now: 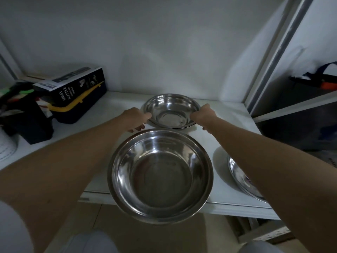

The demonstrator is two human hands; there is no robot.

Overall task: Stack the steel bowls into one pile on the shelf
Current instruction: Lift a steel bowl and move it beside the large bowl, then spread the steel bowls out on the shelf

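Note:
A smaller steel bowl sits at the back of the white shelf, on top of what looks like another bowl rim beneath it. My left hand grips its left rim and my right hand grips its right rim. A large steel bowl stands at the shelf's front edge, overhanging it slightly, between my forearms. A third steel bowl lies at the front right, mostly hidden under my right forearm.
A dark box marked "SPRAY BOTTLE" rests on a navy case with a yellow handle at the back left. Dark clutter fills the far left. A cabinet frame bounds the right side.

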